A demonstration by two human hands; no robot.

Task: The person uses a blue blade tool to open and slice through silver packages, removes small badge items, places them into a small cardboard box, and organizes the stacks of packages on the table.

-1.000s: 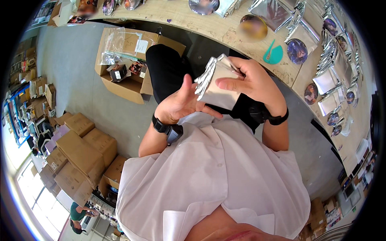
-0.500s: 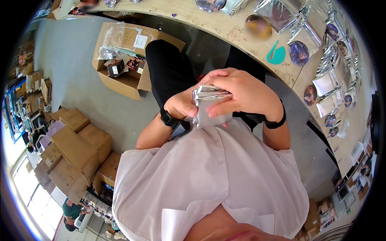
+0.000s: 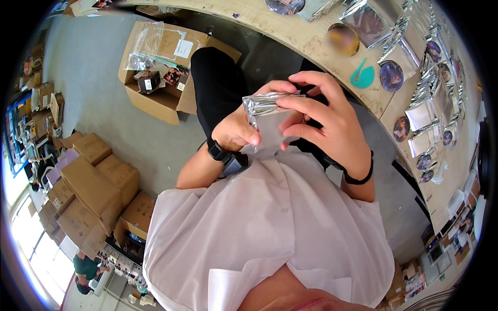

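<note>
A stack of silver foil packets point(image 3: 271, 122) is held upright in front of my shirt, its crimped edges bunched along the top. My left hand point(image 3: 234, 128) grips the stack's left side, thumb across the front and fingers behind. At the right side, my right hand point(image 3: 334, 122) is loosely curved around the packets. One of its fingers lies on their top edge, the thumb is by the front face, and the index finger is raised. Part of the right fingers is hidden or blurred behind the stack.
The curved table point(image 3: 311, 46) ahead and right carries rows of foil packets point(image 3: 419, 115), round picture discs point(image 3: 391, 76) and a teal teardrop-shaped tool point(image 3: 363, 77). An open carton point(image 3: 150, 106) sits on the floor ahead left; stacked cartons point(image 3: 93, 186) stand left. A person point(image 3: 85, 269) is far left.
My right hand has loosened and its fingers have spread, with the index lifting off the packets. The stack has tilted and risen slightly, still in my left hand. The view has shifted a little.
</note>
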